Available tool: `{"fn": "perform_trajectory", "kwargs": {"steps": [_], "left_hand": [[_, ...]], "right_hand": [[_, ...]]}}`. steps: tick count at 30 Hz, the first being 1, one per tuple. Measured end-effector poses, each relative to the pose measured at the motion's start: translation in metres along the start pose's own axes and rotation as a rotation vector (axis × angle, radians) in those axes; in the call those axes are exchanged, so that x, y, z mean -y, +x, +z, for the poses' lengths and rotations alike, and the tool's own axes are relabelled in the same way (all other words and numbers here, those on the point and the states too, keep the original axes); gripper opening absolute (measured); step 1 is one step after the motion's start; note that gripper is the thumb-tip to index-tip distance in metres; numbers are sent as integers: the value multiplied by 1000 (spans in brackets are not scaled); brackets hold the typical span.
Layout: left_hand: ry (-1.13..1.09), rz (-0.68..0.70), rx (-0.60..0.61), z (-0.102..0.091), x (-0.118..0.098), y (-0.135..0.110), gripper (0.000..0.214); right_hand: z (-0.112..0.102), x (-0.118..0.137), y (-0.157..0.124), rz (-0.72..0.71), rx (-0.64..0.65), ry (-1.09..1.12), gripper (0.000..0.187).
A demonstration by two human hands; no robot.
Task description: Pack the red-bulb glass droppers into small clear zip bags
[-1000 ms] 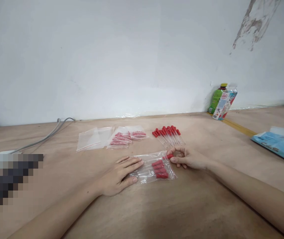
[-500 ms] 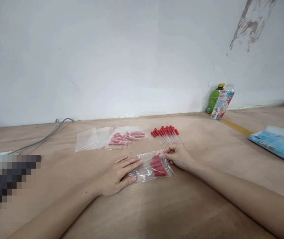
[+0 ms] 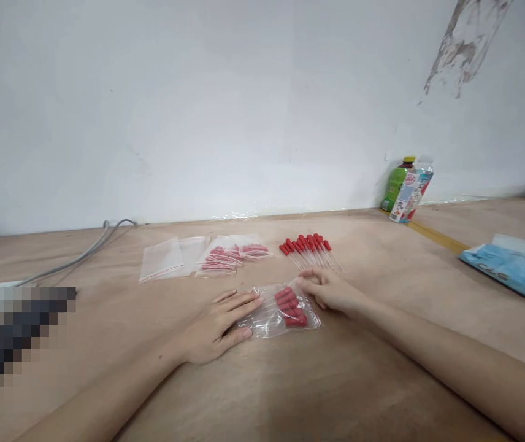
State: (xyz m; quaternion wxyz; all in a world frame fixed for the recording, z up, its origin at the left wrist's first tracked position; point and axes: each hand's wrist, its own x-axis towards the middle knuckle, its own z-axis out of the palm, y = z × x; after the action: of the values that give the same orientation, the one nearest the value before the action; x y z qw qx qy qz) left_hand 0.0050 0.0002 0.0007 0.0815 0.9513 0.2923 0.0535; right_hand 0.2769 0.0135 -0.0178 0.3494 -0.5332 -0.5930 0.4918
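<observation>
A clear zip bag (image 3: 267, 319) lies flat on the table, its mouth toward the right. Inside are several glass droppers with red rubber bulbs (image 3: 290, 306), the bulbs toward the mouth. My left hand (image 3: 219, 325) rests flat with spread fingers on the bag's left end, pressing it down. At the upper right corner of the mouth, my right hand (image 3: 331, 290) has thumb and index finger closed together on the bag's edge. Just behind it lies a fanned group of loose red-bulbed droppers (image 3: 308, 247), thin tubes toward me.
Filled zip bags (image 3: 221, 258) lie behind my left hand, beside flat unfilled bags (image 3: 164, 259). A grey cable (image 3: 76, 264) runs along the left. Far right are a green bottle (image 3: 395, 187), a carton-like pack (image 3: 410, 195) and a blue packet (image 3: 511, 267). A white wall (image 3: 244, 110) bounds the back.
The topmost dropper has slid left, deeper into the bag, and its bulb now lines up with the others. My right hand has shifted slightly; my left hand stays put.
</observation>
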Motion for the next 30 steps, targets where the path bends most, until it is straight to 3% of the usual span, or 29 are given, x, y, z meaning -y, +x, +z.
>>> {"fn": "perform_trajectory", "kwargs": {"steps": [3, 5, 8, 12, 15, 19, 21, 26, 30], "left_hand": [[-27, 9, -14, 1, -1, -1, 50], [-63, 14, -61, 2, -2, -2, 51], [-100, -39, -274, 4, 1, -2, 45], [5, -264, -693, 5, 25, -1, 31], [216, -505, -825, 1, 56, -6, 30], [443, -811, -764, -7, 98, -21, 36], [463, -915, -667, -9, 113, -29, 41], [364, -1027, -456, -8, 138, -41, 49], [278, -1051, -386, -8, 145, -42, 48]], "right_hand": [[3, -2, -1, -78, 167, 32, 31], [4, -1, -3, -62, 170, 58, 29], [-2, 4, -5, -22, 165, 129, 27], [-19, 20, 2, -71, 22, 346, 20], [-25, 38, 18, -105, -140, 546, 13], [-9, 57, 51, -79, -327, 790, 7], [7, 61, 69, -39, -383, 846, 8], [49, 59, 97, 49, -371, 818, 17], [56, 56, 89, 146, -254, 747, 17]]}}
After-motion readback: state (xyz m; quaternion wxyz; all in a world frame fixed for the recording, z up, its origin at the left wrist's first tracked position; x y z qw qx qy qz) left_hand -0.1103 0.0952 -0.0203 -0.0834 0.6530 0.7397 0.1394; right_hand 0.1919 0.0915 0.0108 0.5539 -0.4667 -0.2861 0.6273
